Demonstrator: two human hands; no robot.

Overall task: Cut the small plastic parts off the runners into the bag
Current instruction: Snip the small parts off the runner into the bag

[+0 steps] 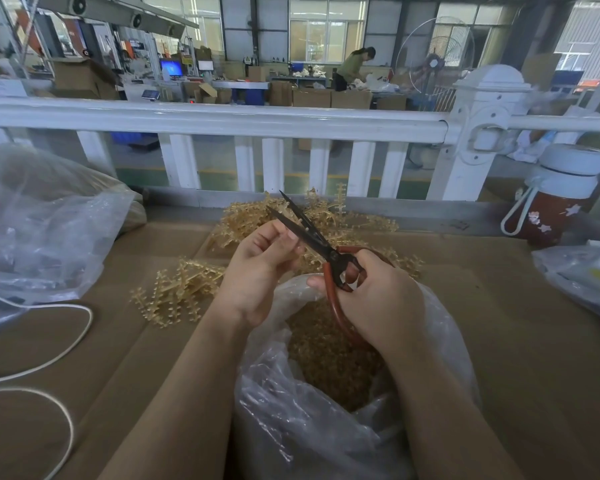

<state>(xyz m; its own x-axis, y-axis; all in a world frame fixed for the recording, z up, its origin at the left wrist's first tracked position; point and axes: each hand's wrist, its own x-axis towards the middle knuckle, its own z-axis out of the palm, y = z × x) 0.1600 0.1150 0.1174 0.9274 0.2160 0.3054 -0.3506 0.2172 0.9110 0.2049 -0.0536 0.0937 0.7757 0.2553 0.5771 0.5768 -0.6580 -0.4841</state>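
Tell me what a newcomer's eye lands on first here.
First, the open black-bladed scissors at centre, red handles gripped in the right hand, with the left hand pinching something small at the blades. Behind them lies a heap of golden runners on cardboard; below gapes the clear bag of cut parts.

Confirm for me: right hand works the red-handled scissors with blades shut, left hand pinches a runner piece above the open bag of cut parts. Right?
Not quite. The head view shows the scissors with blades spread open, not shut. The rest holds: the right hand grips the red handles, and the left hand pinches something small, hard to make out, above the open bag.
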